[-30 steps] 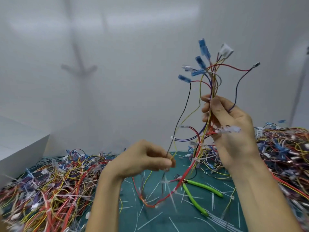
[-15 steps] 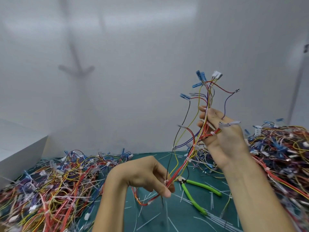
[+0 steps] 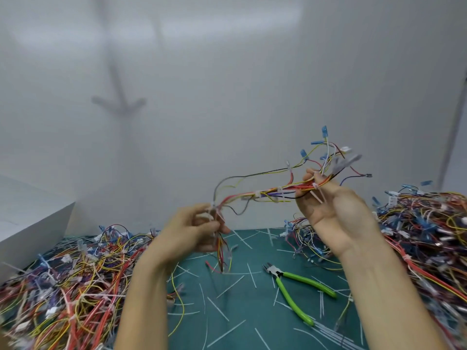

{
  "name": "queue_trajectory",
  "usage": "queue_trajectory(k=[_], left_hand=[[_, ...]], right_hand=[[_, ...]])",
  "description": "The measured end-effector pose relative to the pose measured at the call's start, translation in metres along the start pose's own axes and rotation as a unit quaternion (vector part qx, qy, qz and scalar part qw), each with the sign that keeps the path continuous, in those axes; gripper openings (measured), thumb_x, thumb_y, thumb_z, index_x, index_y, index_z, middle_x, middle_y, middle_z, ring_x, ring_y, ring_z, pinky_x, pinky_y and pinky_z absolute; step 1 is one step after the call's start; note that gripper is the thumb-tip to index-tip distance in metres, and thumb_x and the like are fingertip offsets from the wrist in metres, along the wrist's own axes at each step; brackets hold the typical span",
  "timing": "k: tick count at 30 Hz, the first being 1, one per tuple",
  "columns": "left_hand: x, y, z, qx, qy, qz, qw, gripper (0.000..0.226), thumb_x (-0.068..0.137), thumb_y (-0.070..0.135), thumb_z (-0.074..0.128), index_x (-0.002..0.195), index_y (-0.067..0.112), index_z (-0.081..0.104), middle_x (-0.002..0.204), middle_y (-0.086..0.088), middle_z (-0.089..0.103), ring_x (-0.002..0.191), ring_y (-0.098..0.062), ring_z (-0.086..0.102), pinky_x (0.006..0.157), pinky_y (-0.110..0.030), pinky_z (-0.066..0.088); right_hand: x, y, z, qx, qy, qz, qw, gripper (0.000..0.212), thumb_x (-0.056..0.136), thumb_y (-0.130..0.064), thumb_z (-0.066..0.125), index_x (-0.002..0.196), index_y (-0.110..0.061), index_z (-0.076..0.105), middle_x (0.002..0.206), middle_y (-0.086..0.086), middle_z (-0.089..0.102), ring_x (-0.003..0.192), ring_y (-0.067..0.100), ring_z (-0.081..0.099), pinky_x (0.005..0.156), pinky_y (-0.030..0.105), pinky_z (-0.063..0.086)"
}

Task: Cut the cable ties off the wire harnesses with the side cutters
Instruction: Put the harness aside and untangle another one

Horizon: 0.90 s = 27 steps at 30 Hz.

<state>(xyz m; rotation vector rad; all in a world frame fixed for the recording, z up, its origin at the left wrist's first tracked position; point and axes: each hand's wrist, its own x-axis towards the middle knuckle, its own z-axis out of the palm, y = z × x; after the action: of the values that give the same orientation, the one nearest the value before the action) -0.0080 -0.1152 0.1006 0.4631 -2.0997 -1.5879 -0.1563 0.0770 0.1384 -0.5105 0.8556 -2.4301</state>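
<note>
- Wire harness (image 3: 267, 192): a multicoloured bundle stretched nearly level between both sets of fingers, raised above the bench. It is probably held taut so that its bindings show.
- Left hand (image 3: 192, 231): fingers clenched round the harness's lower end, with loose wire tails hanging beneath them.
- Right hand (image 3: 336, 218): palm toward the camera, fingers and thumb grasping the harness near its connector end. The blue-tipped leads fan out above and beyond them.
- Cable ties (image 3: 319, 195): white. One with long tails sits just under the right fingers, and at least two more lie along the span between the hands. All are uncut, so this harness looks unfinished.
- Side cutters (image 3: 280, 278): green handles, lying below and between the hands, well apart from either set of fingers and touched by neither. They are likely parked there within reach until a tie is chosen.
- Bench (image 3: 242, 322): a green mat beneath the hands, littered with snipped tie strips (image 3: 228, 286).
- Left heap (image 3: 63, 281): tangled wires below and outward of the left fingers.
- Right heap (image 3: 429, 236): tangled wires outward of the right fingers. Which heap is finished stock cannot be told.
</note>
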Motion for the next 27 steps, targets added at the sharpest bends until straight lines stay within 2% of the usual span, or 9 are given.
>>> queue_trajectory(k=[6, 15, 19, 21, 22, 23, 24, 25, 27], left_hand=[[-0.011, 0.023, -0.007, -0.098, 0.103, 0.091, 0.986, 0.015, 0.096, 0.001, 0.054, 0.096, 0.010, 0.066, 0.091, -0.012, 0.076, 0.077, -0.030, 0.075, 0.063, -0.027, 0.061], [-0.017, 0.030, -0.009, -0.122, 0.064, 0.102, 0.985, 0.012, 0.094, 0.000, 0.056, 0.095, 0.008, 0.066, 0.093, -0.014, 0.076, 0.079, -0.031, 0.075, 0.060, -0.026, 0.059], [-0.010, 0.011, -0.005, 0.061, -0.022, -0.010, 0.998, 0.023, 0.092, -0.009, 0.056, 0.100, 0.008, 0.070, 0.100, -0.007, 0.075, 0.078, -0.011, 0.070, 0.068, -0.022, 0.058], [-0.008, 0.007, -0.001, 0.237, -0.099, -0.046, 0.965, 0.043, 0.090, -0.013, 0.050, 0.112, 0.017, 0.072, 0.094, 0.003, 0.076, 0.072, 0.013, 0.056, 0.067, -0.013, 0.053], [-0.007, 0.006, 0.003, 0.307, -0.139, -0.054, 0.940, 0.052, 0.089, -0.013, 0.046, 0.121, 0.022, 0.068, 0.110, 0.006, 0.059, 0.064, 0.016, 0.048, 0.062, -0.010, 0.048], [-0.006, 0.007, 0.006, 0.360, -0.166, -0.059, 0.916, 0.058, 0.087, -0.010, 0.045, 0.129, 0.027, 0.063, 0.114, 0.001, 0.050, 0.063, 0.011, 0.049, 0.062, -0.012, 0.044], [-0.006, 0.008, 0.008, 0.404, -0.175, -0.062, 0.896, 0.061, 0.086, -0.004, 0.047, 0.135, 0.032, 0.056, 0.090, 0.022, 0.037, 0.072, -0.002, 0.054, 0.068, -0.018, 0.044], [-0.006, 0.009, 0.010, 0.430, -0.170, -0.068, 0.884, 0.062, 0.086, 0.004, 0.053, 0.140, 0.035, 0.049, 0.101, 0.001, 0.061, 0.087, -0.012, 0.059, 0.078, -0.024, 0.047], [-0.010, 0.015, 0.009, 0.422, -0.146, -0.092, 0.890, 0.070, 0.082, 0.018, 0.061, 0.146, 0.036, 0.038, 0.135, 0.000, 0.055, 0.105, -0.022, 0.063, 0.085, -0.032, 0.053]], right_hand=[[0.001, 0.008, 0.003, 0.024, -0.004, 0.028, 0.999, 0.010, 0.097, -0.005, 0.055, 0.095, -0.003, 0.064, 0.078, 0.006, 0.068, 0.062, 0.013, 0.069, 0.055, 0.024, 0.058], [-0.001, 0.008, 0.002, -0.012, -0.033, 0.021, 0.999, 0.015, 0.098, -0.009, 0.054, 0.105, -0.007, 0.068, 0.083, 0.003, 0.071, 0.069, 0.010, 0.070, 0.057, 0.024, 0.058], [-0.003, 0.004, 0.000, -0.082, -0.046, -0.020, 0.995, 0.019, 0.098, -0.013, 0.053, 0.108, -0.012, 0.069, 0.080, -0.002, 0.069, 0.066, 0.009, 0.067, 0.056, 0.023, 0.057], [-0.005, 0.002, -0.001, -0.120, -0.055, -0.051, 0.990, 0.020, 0.098, -0.012, 0.054, 0.106, -0.013, 0.071, 0.078, -0.001, 0.068, 0.065, 0.009, 0.065, 0.056, 0.023, 0.057], [-0.005, 0.001, -0.002, -0.138, -0.060, -0.067, 0.986, 0.019, 0.098, -0.011, 0.054, 0.105, -0.013, 0.072, 0.077, -0.001, 0.067, 0.065, 0.010, 0.064, 0.057, 0.023, 0.056], [-0.006, 0.002, -0.002, -0.158, -0.063, -0.083, 0.982, 0.019, 0.098, -0.011, 0.054, 0.105, -0.012, 0.072, 0.076, 0.000, 0.066, 0.065, 0.011, 0.063, 0.057, 0.023, 0.056], [-0.007, 0.002, -0.001, -0.181, -0.061, -0.101, 0.976, 0.018, 0.098, -0.010, 0.055, 0.104, -0.012, 0.072, 0.075, 0.000, 0.065, 0.065, 0.011, 0.062, 0.057, 0.022, 0.055], [-0.008, 0.003, -0.001, -0.207, -0.054, -0.121, 0.969, 0.018, 0.098, -0.010, 0.055, 0.104, -0.013, 0.072, 0.073, -0.001, 0.065, 0.066, 0.011, 0.060, 0.056, 0.021, 0.053], [-0.007, 0.005, 0.000, -0.249, -0.033, -0.166, 0.954, 0.018, 0.099, -0.011, 0.055, 0.100, -0.016, 0.072, 0.070, -0.005, 0.065, 0.067, 0.011, 0.058, 0.055, 0.019, 0.052]])
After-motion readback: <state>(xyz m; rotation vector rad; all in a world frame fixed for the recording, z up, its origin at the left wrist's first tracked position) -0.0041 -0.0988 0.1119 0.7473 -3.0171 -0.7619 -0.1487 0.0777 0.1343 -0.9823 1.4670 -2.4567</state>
